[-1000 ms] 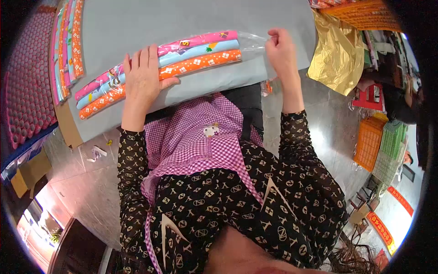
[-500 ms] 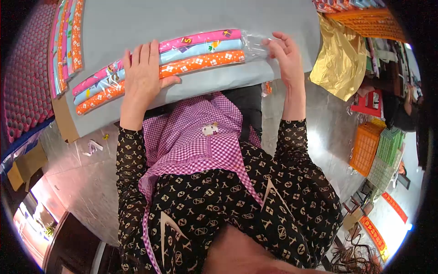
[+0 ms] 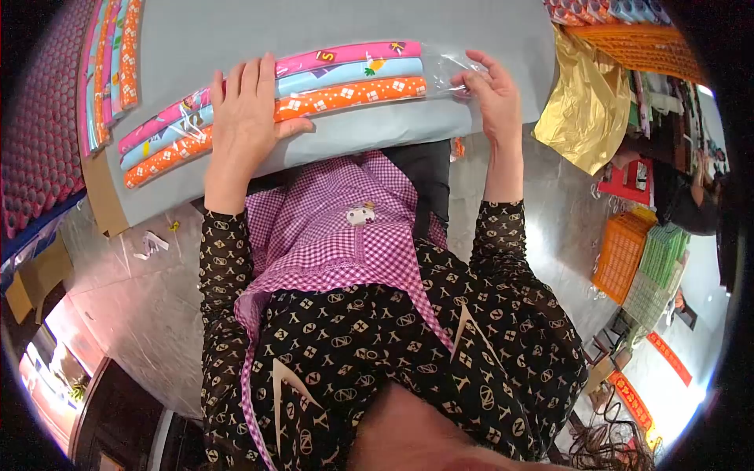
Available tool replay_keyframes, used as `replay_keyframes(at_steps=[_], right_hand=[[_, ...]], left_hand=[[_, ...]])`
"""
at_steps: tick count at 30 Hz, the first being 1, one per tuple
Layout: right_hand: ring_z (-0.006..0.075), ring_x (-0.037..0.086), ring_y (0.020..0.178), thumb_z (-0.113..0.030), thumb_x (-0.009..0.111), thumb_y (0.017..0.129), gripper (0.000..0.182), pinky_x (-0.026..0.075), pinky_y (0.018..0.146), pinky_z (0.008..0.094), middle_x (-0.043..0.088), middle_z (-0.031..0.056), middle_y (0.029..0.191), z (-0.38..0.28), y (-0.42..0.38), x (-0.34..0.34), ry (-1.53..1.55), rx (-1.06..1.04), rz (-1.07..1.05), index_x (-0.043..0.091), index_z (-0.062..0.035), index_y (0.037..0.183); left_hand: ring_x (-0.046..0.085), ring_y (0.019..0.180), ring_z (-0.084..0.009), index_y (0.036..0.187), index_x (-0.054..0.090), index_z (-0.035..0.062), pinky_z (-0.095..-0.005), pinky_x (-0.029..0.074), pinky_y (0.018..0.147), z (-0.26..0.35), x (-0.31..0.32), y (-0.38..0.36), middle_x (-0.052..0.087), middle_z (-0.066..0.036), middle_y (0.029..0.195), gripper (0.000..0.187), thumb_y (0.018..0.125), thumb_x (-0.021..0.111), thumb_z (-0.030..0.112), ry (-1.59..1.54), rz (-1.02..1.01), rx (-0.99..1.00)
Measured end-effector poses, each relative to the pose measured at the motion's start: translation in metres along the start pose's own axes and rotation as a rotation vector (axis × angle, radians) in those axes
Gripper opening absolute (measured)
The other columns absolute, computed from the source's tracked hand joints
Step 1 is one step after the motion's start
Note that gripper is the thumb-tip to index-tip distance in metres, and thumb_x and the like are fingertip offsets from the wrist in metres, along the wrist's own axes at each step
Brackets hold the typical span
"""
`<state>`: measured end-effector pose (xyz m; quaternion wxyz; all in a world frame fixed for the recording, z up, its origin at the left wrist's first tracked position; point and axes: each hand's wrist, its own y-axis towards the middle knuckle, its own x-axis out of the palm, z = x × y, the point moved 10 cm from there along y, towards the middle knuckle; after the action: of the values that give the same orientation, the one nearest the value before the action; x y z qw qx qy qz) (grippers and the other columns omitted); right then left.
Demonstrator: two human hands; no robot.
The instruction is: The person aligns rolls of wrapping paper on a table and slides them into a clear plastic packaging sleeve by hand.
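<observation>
Three printed rolls lie side by side in a clear plastic sleeve on the grey table (image 3: 338,20): a pink roll (image 3: 345,55), a light blue roll (image 3: 334,77) and an orange roll (image 3: 345,94). My left hand (image 3: 242,114) rests flat across them, fingers spread, thumb pointing right. At the right end, the loose plastic end of the sleeve (image 3: 448,72) is pinched between the thumb and fingers of my right hand (image 3: 495,94).
More wrapped rolls (image 3: 118,63) lie at the table's left edge, beside a large stack of pink tubes (image 3: 43,110). Gold foil (image 3: 583,102) hangs at the right. Orange crates (image 3: 623,255) stand on the floor beyond it.
The fingers of my right hand have closed on the plastic end. The wrapped rolls have shifted slightly in view, with my left hand still on them.
</observation>
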<state>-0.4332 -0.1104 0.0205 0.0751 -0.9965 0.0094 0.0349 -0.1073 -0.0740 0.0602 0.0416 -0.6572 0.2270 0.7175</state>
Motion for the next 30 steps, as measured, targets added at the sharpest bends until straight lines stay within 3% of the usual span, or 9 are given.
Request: replay_keyframes(at_steps=[9,13,17,21,23,27,28,29,30], right_hand=[[0.0060,0.054,0.070,-0.009,0.059,0.092,0.041,0.044,0.066,0.0211,0.070,0.0071,0.087,0.000,0.000,-0.010,-0.047,0.027,0.061,0.053,0.0047,0.131],[0.0067,0.055,0.072,-0.010,0.060,0.092,0.042,0.044,0.067,0.0206,0.070,0.0070,0.087,-0.003,-0.001,-0.009,-0.074,0.065,0.051,0.053,0.0054,0.131],[0.0101,0.061,0.082,-0.011,0.059,0.091,0.043,0.045,0.070,0.0217,0.070,0.0061,0.091,-0.018,-0.005,-0.027,-0.169,-0.031,0.206,0.054,0.0056,0.130],[0.0141,0.060,0.087,-0.011,0.058,0.096,0.038,0.048,0.077,0.0270,0.066,0.0153,0.111,-0.010,0.010,-0.068,-0.188,-0.215,0.253,0.052,0.0067,0.129],[0.0160,0.060,0.089,-0.009,0.055,0.098,0.035,0.048,0.078,0.0271,0.063,0.0185,0.118,-0.002,0.011,-0.074,0.172,-0.118,0.288,0.051,0.0068,0.129],[0.0160,0.060,0.092,-0.006,0.059,0.095,0.034,0.047,0.077,0.0257,0.064,0.0150,0.115,0.012,0.020,-0.073,0.072,-0.098,0.188,0.053,0.0051,0.126],[0.0125,0.060,0.086,-0.007,0.063,0.092,0.030,0.047,0.073,0.0243,0.066,0.0092,0.106,0.008,0.018,-0.061,-0.024,-0.121,0.099,0.058,0.0033,0.120],[0.0125,0.060,0.086,-0.007,0.063,0.092,0.030,0.047,0.073,0.0243,0.066,0.0092,0.106,0.006,0.019,-0.057,-0.026,-0.123,0.090,0.058,0.0033,0.120],[0.0106,0.058,0.081,-0.009,0.064,0.092,0.028,0.045,0.069,0.0235,0.065,0.0060,0.099,0.013,0.021,-0.051,-0.184,-0.022,0.034,0.060,0.0023,0.117]], left_hand=[[0.044,0.128,-0.0363,0.139,0.043,-0.0025,-0.0572,0.027,0.111,-0.001,0.001,0.001,0.051,-0.019,0.135,0.109,0.065,0.061,0.076,0.004,-0.025,-0.016],[0.047,0.124,-0.0326,0.137,0.044,-0.0009,-0.0555,0.030,0.109,0.001,-0.006,0.003,0.053,-0.015,0.130,0.106,0.062,0.069,0.070,0.000,-0.029,-0.037],[0.044,0.127,-0.0342,0.138,0.043,-0.0030,-0.0559,0.030,0.110,-0.001,0.001,0.004,0.051,-0.017,0.131,0.106,0.063,0.072,0.067,0.000,-0.113,-0.068],[0.045,0.127,-0.0357,0.139,0.043,-0.0033,-0.0563,0.030,0.111,-0.003,-0.002,-0.003,0.052,-0.019,0.130,0.108,0.063,0.072,0.067,0.005,-0.048,-0.087],[0.044,0.129,-0.0361,0.138,0.044,-0.0035,-0.0563,0.029,0.111,-0.002,-0.004,-0.004,0.052,-0.019,0.129,0.107,0.063,0.072,0.067,-0.030,0.007,-0.042],[0.045,0.130,-0.0368,0.135,0.047,-0.0040,-0.0564,0.029,0.112,-0.002,-0.008,-0.006,0.053,-0.019,0.128,0.106,0.061,0.072,0.068,-0.072,0.039,-0.040],[0.047,0.128,-0.0373,0.135,0.048,-0.0037,-0.0568,0.030,0.111,-0.002,-0.009,-0.006,0.054,-0.019,0.128,0.106,0.060,0.073,0.067,-0.058,0.056,-0.039],[0.047,0.128,-0.0373,0.135,0.048,-0.0037,-0.0568,0.030,0.111,-0.003,-0.008,-0.007,0.054,-0.019,0.128,0.106,0.060,0.073,0.067,-0.057,0.058,-0.047],[0.047,0.128,-0.0372,0.134,0.048,-0.0037,-0.0570,0.030,0.111,-0.002,-0.009,-0.007,0.054,-0.019,0.128,0.106,0.060,0.073,0.068,-0.049,0.069,-0.043]])
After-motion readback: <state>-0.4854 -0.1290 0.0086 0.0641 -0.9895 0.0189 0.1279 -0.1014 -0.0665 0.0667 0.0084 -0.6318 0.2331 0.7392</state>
